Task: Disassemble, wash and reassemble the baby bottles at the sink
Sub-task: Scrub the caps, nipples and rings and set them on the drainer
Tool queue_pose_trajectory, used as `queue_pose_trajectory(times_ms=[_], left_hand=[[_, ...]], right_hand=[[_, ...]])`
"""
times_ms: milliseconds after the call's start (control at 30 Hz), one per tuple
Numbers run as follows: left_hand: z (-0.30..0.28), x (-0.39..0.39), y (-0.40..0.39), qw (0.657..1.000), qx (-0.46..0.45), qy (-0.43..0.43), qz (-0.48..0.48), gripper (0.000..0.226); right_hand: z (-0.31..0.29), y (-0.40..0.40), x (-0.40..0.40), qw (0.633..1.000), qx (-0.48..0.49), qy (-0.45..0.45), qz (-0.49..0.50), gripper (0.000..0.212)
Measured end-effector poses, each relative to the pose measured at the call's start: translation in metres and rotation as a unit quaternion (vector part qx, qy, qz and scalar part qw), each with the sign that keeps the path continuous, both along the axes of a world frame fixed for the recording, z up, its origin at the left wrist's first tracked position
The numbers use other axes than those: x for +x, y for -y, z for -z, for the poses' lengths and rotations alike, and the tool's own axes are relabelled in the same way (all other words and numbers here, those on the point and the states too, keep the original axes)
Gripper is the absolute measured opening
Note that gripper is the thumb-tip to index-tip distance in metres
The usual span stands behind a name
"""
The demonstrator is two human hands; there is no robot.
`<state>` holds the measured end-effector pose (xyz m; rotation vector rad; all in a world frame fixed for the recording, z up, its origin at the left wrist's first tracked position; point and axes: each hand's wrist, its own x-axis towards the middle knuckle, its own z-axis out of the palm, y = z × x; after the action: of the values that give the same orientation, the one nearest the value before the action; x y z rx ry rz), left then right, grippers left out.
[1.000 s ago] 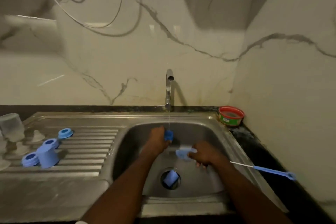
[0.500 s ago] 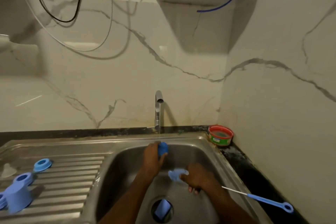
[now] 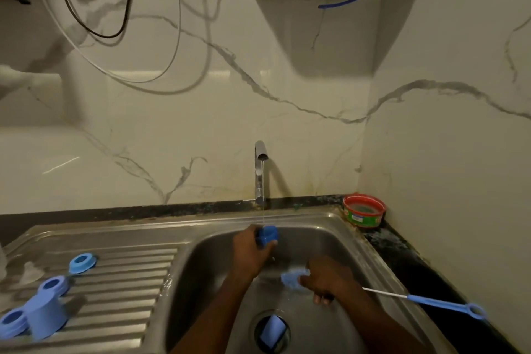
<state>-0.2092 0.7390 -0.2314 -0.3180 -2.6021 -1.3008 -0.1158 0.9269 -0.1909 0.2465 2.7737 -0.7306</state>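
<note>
The left hand [image 3: 253, 250] grips a small blue cap [image 3: 267, 235] under the tap's [image 3: 260, 172] thin stream; the right hand [image 3: 327, 279] clutches a blue sponge [image 3: 290, 280] low in the sink [image 3: 370, 261]. Wet, the cap looks light, rigid and slippery, best pinched by its sides. On the drainboard: three blue rings [image 3: 82, 262] and one upturned cap [image 3: 47, 316]; another blue piece [image 3: 273, 332] sits over the drain.

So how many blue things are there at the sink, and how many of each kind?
Rings: 3
Caps: 2, the standing cap and the held cap
Drain piece: 1
Scrubbing pad: 1
Thin brush: 1
Total: 8
</note>
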Motion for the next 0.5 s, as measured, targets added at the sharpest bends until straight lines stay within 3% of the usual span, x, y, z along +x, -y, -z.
queue_pose_trajectory(times_ms=[100,233,333,500], left_hand=[[0.005,0.003,0.002,0.998,-0.055,0.018,0.024,0.041],[0.002,-0.001,0.003,1.0,-0.007,-0.015,-0.013,0.047],[0.005,0.004,0.003,0.998,-0.061,0.008,0.01,0.046],[-0.008,0.004,0.001,0.999,0.0,-0.036,-0.015,0.045]], right_hand=[[0.002,0.001,0.002,1.0,-0.009,0.003,-0.006,0.027],[-0.001,0.0,-0.001,0.998,-0.025,-0.042,0.027,0.042],[0.003,0.0,-0.001,0.999,-0.013,-0.045,0.022,0.04],[0.003,0.003,-0.006,0.998,-0.016,-0.041,0.039,0.038]])
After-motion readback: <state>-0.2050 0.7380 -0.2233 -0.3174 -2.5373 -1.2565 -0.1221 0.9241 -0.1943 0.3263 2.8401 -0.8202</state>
